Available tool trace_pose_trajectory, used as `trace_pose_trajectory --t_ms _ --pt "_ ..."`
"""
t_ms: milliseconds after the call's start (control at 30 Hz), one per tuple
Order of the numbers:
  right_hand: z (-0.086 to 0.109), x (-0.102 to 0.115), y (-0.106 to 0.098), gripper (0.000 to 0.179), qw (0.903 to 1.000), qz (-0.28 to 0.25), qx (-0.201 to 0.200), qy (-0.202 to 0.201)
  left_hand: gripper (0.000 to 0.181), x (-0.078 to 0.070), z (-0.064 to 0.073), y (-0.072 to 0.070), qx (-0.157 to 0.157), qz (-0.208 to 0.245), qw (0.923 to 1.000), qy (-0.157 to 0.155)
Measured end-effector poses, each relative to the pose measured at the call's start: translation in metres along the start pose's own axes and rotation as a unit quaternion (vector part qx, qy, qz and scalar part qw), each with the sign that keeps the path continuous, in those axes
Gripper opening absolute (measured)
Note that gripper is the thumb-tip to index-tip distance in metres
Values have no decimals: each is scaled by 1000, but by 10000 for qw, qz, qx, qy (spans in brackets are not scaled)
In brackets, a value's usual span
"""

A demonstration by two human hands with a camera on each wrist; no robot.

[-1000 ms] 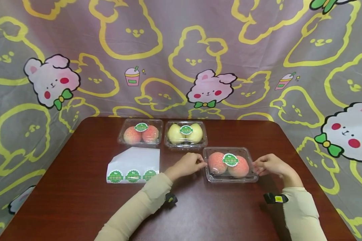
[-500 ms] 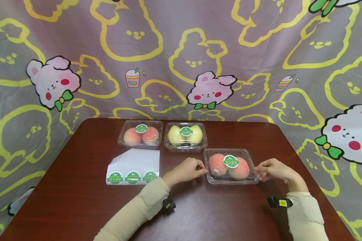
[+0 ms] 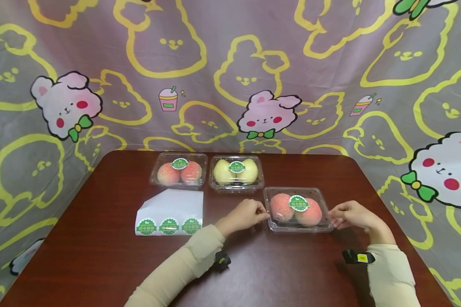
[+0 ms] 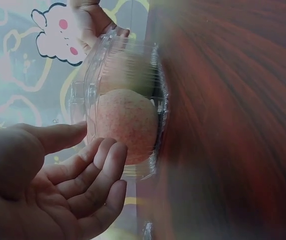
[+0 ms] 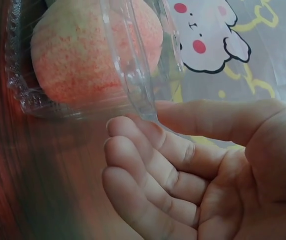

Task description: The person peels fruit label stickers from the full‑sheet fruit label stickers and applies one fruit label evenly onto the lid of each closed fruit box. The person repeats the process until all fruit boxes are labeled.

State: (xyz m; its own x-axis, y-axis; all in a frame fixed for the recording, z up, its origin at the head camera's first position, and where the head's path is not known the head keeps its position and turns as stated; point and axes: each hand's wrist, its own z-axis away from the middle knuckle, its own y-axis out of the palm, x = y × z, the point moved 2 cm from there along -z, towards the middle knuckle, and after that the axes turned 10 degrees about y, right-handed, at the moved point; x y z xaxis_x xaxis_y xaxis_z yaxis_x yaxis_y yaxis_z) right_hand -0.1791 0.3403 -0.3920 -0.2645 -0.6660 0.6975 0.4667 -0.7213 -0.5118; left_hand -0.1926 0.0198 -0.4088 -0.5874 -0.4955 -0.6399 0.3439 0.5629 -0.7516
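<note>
A clear plastic fruit box (image 3: 274, 194) holding two pinkish-red peaches (image 3: 309, 212) sits right of the table's middle, with a round green-and-white sticker (image 3: 299, 203) on its lid. My left hand (image 3: 243, 215) is at the box's left end. In the left wrist view its thumb and index fingertip (image 4: 102, 146) meet at the rim while the other fingers curve loosely beside it. At the opposite end my right hand (image 3: 351, 214) pinches the lid's rim between thumb and index finger, shown close in the right wrist view, the remaining fingers (image 5: 125, 195) bent below.
Behind stand another box of peaches (image 3: 180, 181) and a box of pale yellow-green fruit (image 3: 236, 186), each with the same sticker. A white backing sheet (image 3: 173, 204) with three stickers along its front edge lies to the left. A patterned curtain (image 3: 215, 76) surrounds the brown table (image 3: 100, 256).
The nearest peach box has slid slightly right, turning a little. Both hands have moved right along with it. The other boxes and the sticker sheet have stayed in place.
</note>
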Motion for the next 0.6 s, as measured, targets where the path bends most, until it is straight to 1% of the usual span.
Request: trace_pose_trajectory --t_ms 67,233,333,400,467,500,600 --pt "0 -1 -2 33 9999 -27 -86 62 20 -1 -3 1 -86 10 10000 -26" --pt "-2 -3 -4 33 9992 -111 -308 246 20 -2 -10 4 -335 251 9988 -270" --pt "-4 -5 -5 35 9989 -222 -298 301 20 -1 -12 6 -456 472 9967 -473" --pt "-4 -7 -6 36 9987 -352 -203 301 21 -1 -12 8 -477 730 9942 -637" --pt "-4 -10 -7 36 9984 -500 -20 260 22 -1 -11 11 -437 1104 9893 -849" --pt "-3 -11 -7 37 9980 -567 75 251 23 0 -10 12 -395 1362 9851 -971" --pt "-2 -14 -8 35 9970 -679 322 196 24 0 -8 15 -228 2169 9673 -1291"
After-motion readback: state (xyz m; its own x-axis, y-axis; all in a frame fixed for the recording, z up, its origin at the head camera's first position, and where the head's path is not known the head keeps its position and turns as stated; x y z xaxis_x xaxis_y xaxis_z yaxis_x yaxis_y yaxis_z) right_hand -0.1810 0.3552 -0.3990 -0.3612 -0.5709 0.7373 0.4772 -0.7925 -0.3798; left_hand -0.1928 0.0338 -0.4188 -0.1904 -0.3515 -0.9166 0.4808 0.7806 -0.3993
